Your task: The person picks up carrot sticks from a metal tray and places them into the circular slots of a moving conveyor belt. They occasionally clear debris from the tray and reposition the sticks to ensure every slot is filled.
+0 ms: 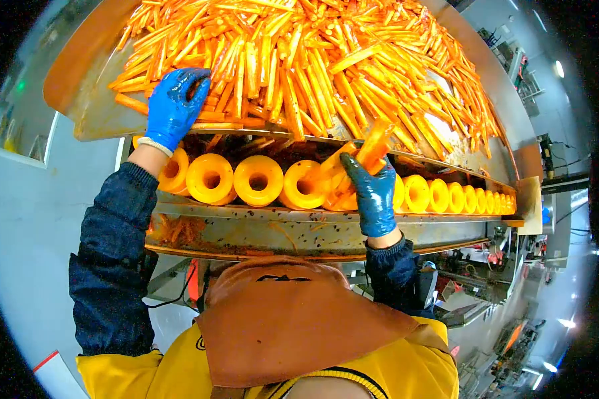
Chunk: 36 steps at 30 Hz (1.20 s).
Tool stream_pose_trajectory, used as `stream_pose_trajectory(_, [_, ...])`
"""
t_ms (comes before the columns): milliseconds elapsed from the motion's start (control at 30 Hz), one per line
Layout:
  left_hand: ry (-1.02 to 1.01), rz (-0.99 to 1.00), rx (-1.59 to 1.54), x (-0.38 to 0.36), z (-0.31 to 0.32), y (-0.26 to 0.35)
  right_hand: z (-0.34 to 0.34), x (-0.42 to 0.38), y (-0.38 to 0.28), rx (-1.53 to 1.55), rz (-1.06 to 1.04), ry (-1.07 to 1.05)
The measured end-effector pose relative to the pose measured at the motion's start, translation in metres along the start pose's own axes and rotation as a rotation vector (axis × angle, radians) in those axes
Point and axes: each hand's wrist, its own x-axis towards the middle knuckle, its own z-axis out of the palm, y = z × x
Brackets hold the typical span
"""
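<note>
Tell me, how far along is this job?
Done: the orange sticks in the pile already look cut. I can't make out any finished product.

In hand: the right hand grips some orange sticks by the yellow rings; the left hand is at the pile's edge.

Left: the pile covers much of the tray, so plenty seems to remain.

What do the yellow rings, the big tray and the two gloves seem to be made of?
Yellow rings: probably plastic or rubber, smooth and glossy, judging by the solid color and bright highlights; which one is unclear.

Tray: likely bare sheet metal, from its gray sheen and thin edge, smeared orange.

Gloves: seemingly rubber or a rubbery coating, from the wet-looking shine and creases.
</note>
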Motion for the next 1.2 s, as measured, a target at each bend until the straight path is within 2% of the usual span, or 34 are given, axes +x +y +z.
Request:
stream_pose_trajectory(67, [0.009, -0.014, -0.018, 0.000, 0.001, 0.000, -0.016, 0.012, 0.035, -0.498, -0.103, -0.076])
stream_pose_trajectory(100, [0.010, -0.012, -0.019, 0.000, 0.002, -0.001, -0.010, 0.006, 0.015, -0.643, -0.036, -0.153])
stream_pose_trajectory(200, [0.001, -0.038, -0.022, 0.000, 0.002, -0.003, -0.019, 0.002, 0.021, -0.517, -0.075, -0.036])
stream_pose_trajectory(233, [0.004, -0.018, -0.007, 0.000, 0.003, -0.005, -0.014, -0.002, 0.011, -0.331, -0.072, 0.044])
stream_pose_trajectory(267, [0.003, 0.000, 0.006, -0.001, 0.004, -0.006, -0.010, -0.005, -0.002, -0.230, -0.123, 0.025])
stream_pose_trajectory(333, [0.001, 0.005, 0.000, -0.002, 0.005, -0.006, -0.005, -0.010, -0.004, -0.076, -0.037, 0.055])
stream_pose_trajectory(400, [0.005, 0.016, -0.004, -0.001, 0.006, -0.005, 0.008, -0.007, 0.025, -0.072, -0.098, -0.008])
stream_pose_trajectory(467, [0.005, -0.023, -0.016, -0.001, 0.004, -0.003, 0.003, -0.006, 0.032, -0.452, -0.081, -0.155])
stream_pose_trajectory(533, [0.010, -0.021, -0.011, 0.000, 0.003, -0.003, 0.014, -0.006, 0.024, -0.074, -0.079, -0.061])
stream_pose_trajectory(600, [0.006, -0.027, -0.011, -0.001, 0.001, -0.002, 0.010, -0.012, 0.004, -0.109, -0.046, -0.006])
stream_pose_trajectory(667, [-0.029, 0.002, 0.013, 0.000, -0.002, 0.002, 0.023, -0.018, -0.006, -0.044, -0.133, -0.013])
stream_pose_trajectory(733, [-0.040, -0.020, 0.003, 0.000, -0.002, 0.002, 0.046, -0.024, -0.006, 0.052, -0.136, -0.146])
stream_pose_trajectory(800, [-0.047, -0.067, -0.030, 0.000, -0.002, 0.002, 0.066, -0.017, 0.016, -0.152, -0.410, -0.269])
stream_pose_trajectory(867, [-0.008, -0.029, -0.027, 0.001, -0.002, 0.000, 0.073, -0.021, 0.033, -0.272, -0.202, -0.287])
stream_pose_trajectory(933, [0.037, 0.010, -0.026, 0.004, 0.001, -0.002, 0.067, -0.016, 0.031, -0.407, -0.342, -0.265])
stream_pose_trajectory(1000, [0.043, -0.003, -0.041, -0.001, 0.003, -0.003, 0.059, -0.013, 0.022, -0.295, -0.291, -0.135])
stream_pose_trajectory(1033, [0.062, 0.025, -0.025, -0.001, 0.004, -0.004, 0.057, -0.014, 0.017, -0.113, -0.227, -0.132])
stream_pose_trajectory(1067, [0.057, 0.017, -0.025, -0.003, 0.003, -0.005, 0.058, -0.014, 0.009, -0.156, -0.312, -0.122])
stream_pose_trajectory(1133, [-0.004, 0.003, 0.000, -0.002, 0.003, -0.005, 0.076, -0.017, 0.014, -0.077, -0.264, -0.198])
stream_pose_trajectory(1167, [-0.008, -0.002, 0.011, -0.002, 0.002, -0.004, 0.084, -0.016, 0.024, -0.154, -0.341, -0.260])
stream_pose_trajectory(1200, [-0.004, 0.003, 0.010, -0.002, 0.002, -0.004, 0.089, -0.015, 0.025, -0.403, -0.329, -0.368])
